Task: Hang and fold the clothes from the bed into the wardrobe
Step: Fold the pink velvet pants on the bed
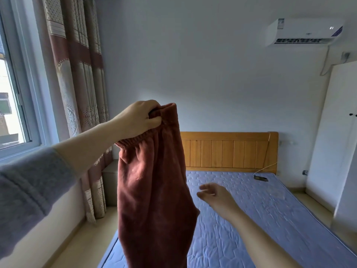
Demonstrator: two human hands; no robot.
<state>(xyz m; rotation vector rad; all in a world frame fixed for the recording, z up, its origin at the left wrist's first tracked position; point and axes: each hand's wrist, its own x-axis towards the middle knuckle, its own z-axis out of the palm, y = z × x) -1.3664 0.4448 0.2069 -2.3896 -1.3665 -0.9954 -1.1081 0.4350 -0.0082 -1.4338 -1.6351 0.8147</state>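
Hanging trousers [154,190], hems cropped, right hand [214,196] blurred

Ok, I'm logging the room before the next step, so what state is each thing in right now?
trousers: hanging free, held up by the waistband
left hand: grips the waistband
mattress: bare, quilted cover showing
right hand: open, empty, above the mattress
curtain: drawn aside, bunched
wardrobe door: shut
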